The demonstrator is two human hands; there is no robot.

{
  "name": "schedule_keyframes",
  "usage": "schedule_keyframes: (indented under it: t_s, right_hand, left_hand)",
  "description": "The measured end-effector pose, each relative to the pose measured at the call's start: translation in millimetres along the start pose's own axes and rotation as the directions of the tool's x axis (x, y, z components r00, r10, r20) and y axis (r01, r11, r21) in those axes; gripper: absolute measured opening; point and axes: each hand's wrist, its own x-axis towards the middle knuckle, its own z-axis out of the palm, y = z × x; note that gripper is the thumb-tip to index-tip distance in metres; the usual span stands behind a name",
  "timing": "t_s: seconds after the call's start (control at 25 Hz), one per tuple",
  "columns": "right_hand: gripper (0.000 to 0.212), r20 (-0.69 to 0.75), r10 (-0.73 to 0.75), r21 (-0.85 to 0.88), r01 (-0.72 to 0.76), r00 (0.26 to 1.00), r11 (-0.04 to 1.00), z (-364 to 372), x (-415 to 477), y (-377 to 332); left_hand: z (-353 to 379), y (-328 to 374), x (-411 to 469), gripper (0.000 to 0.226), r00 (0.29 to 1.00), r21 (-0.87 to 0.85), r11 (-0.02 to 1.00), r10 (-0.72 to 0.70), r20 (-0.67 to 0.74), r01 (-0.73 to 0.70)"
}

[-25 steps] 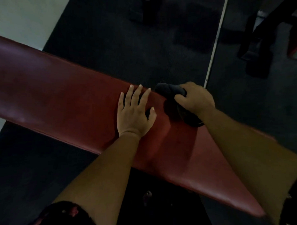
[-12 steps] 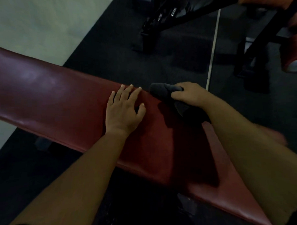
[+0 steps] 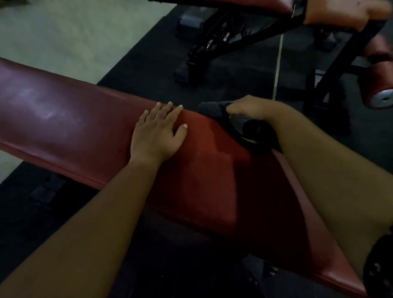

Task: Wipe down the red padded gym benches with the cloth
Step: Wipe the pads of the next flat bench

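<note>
My right grip (image 3: pixel 252 107) clutches the cloth (image 3: pixel 211 109) at the far edge of the red pad (image 3: pixel 58 121); my left grip (image 3: pixel 157 134) lies flat and loose on it. I'd press down and wipe slowly.

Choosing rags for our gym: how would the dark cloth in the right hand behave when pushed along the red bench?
Probably floppy: the cloth is bunched and creased under the right hand. Likely light, held by one curled hand. It may drag and bunch on the padded bench.
</note>
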Motion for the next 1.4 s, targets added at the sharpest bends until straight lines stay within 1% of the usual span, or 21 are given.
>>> schedule_keyframes:
  t_s: [0.04, 0.08, 0.16, 0.24, 0.32, 0.36, 0.4, 0.48, 0.52, 0.56, 0.6, 0.68, 0.72, 0.8, 0.84, 0.92, 1.0, 1.12, 1.2, 1.28, 1.4]
  right_hand:
    - [0.022, 0.014, -0.006, 0.067, 0.005, 1.0, 0.998, -3.1, -4.2, 3.4]
    - [0.024, 0.005, 0.004, 0.084, -0.005, 1.0, 0.996, -3.9, -8.1, 5.5]
    - [0.028, -0.066, 0.03, -0.065, -0.034, 0.997, 0.997, 1.7, -13.9, 1.5]
    - [0.033, -0.169, -0.05, -0.284, 0.0, 0.984, 0.959, 11.2, -21.9, -5.8]
    - [0.036, -0.2, -0.152, -0.344, 0.076, 0.968, 0.936, 11.8, -36.2, 1.2]
    - [0.036, -0.216, -0.157, -0.335, 0.077, 0.964, 0.939, 8.8, -44.7, 11.6]
    - [0.037, -0.261, -0.126, -0.337, 0.032, 0.957, 0.941, 6.3, -52.8, 22.9]
    - [0.044, -0.423, -0.04, -0.398, -0.146, 0.905, 0.906, 6.6, -63.0, 34.2]
    - [0.047, -0.467, -0.07, -0.454, -0.171, 0.882, 0.874, 8.6, -65.9, 33.7]
    - [0.047, -0.448, -0.128, -0.506, -0.133, 0.885, 0.852, 9.4, -71.1, 33.0]
    - [0.046, -0.388, -0.179, -0.536, -0.063, 0.904, 0.842, 7.7, -75.0, 35.1]
    - [0.043, -0.254, -0.169, -0.482, 0.027, 0.952, 0.876, -4.7, -83.2, 45.8]
    - [0.044, -0.249, -0.117, -0.443, -0.005, 0.961, 0.897, -13.6, -87.9, 55.6]
    - [0.049, -0.325, -0.024, -0.435, -0.126, 0.946, 0.892, -23.8, -97.6, 72.0]
    - [0.049, -0.331, -0.025, -0.444, -0.133, 0.943, 0.886, -25.8, -101.3, 77.6]
    - [0.044, -0.269, -0.068, -0.43, -0.056, 0.961, 0.901, -30.5, -108.2, 85.0]
    - [0.042, -0.234, -0.054, -0.346, -0.032, 0.971, 0.938, -39.0, -113.8, 94.8]
    - [0.047, -0.33, 0.043, -0.323, -0.156, 0.943, 0.933, -45.1, -117.1, 111.3]
    - [0.041, -0.296, 0.014, -0.346, -0.121, 0.955, 0.93, -48.5, -117.3, 117.6]
    - [0.037, -0.237, 0.015, -0.263, -0.079, 0.971, 0.962, -58.3, -122.9, 124.6]
    - [0.052, -0.321, 0.126, -0.255, -0.213, 0.939, 0.943, -64.7, -125.5, 140.9]
  left_hand:
    - [0.6, -0.8, 0.8, 0.058, 1.0, 0.001, 1.0, 0.0, -0.007, 0.0]
    - [1.3, -1.2, 1.0, 0.058, 1.0, 0.007, 1.0, 0.0, -0.006, 0.0]
    - [2.4, -0.4, 1.1, 0.058, 1.0, 0.017, 1.0, 0.003, -0.011, -0.002]
    - [0.5, -0.4, 1.2, 0.058, 1.0, 0.003, 1.0, -0.004, -0.025, 0.004]
    - [-0.6, -0.8, 1.2, 0.057, 0.999, -0.02, 1.0, -0.024, -0.028, 0.023]
    - [-1.2, 0.4, 0.0, 0.057, 0.999, -0.041, 0.999, -0.029, -0.029, 0.028]
    - [-1.7, 3.1, -1.5, 0.056, 0.999, -0.067, 0.997, -0.027, -0.04, 0.025]
    - [-6.9, 8.9, -4.8, 0.054, 0.995, -0.108, 0.994, 0.015, -0.1, -0.026]
    - [-11.0, 10.8, -7.6, 0.052, 0.99, -0.097, 0.993, 0.053, -0.127, -0.066]
    - [-14.5, 13.5, -11.1, 0.049, 0.987, -0.066, 0.993, 0.089, -0.134, -0.098]
    - [-18.7, 17.2, -12.5, 0.048, 0.986, -0.034, 0.993, 0.111, -0.123, -0.116]
    - [-25.0, 28.3, -14.2, 0.048, 0.994, -0.023, 0.996, 0.088, -0.061, -0.09]
    - [-26.1, 40.7, -16.3, 0.048, 0.997, -0.035, 0.997, 0.066, -0.035, -0.067]
    - [-24.7, 79.1, -26.7, 0.049, 0.998, -0.089, 0.994, 0.056, -0.041, -0.059]
    - [-22.4, 103.6, -36.5, 0.05, 0.997, -0.128, 0.989, 0.071, -0.042, -0.076]
    - [-14.9, 154.4, -61.5, 0.053, 0.995, -0.194, 0.977, 0.095, 0.012, -0.091]
    - [-0.7, 187.8, -85.5, 0.057, 0.99, -0.174, 0.98, 0.111, 0.09, -0.094]
    - [11.2, 199.5, -92.7, 0.062, 0.99, -0.116, 0.989, 0.104, 0.093, -0.094]
    - [12.6, 198.0, -90.9, 0.063, 0.992, -0.092, 0.992, 0.089, 0.087, -0.081]
    - [11.4, 197.6, -92.8, 0.063, 0.992, -0.08, 0.993, 0.09, 0.089, -0.083]
    - [9.9, 199.6, -93.6, 0.063, 0.992, -0.07, 0.994, 0.088, 0.094, -0.081]
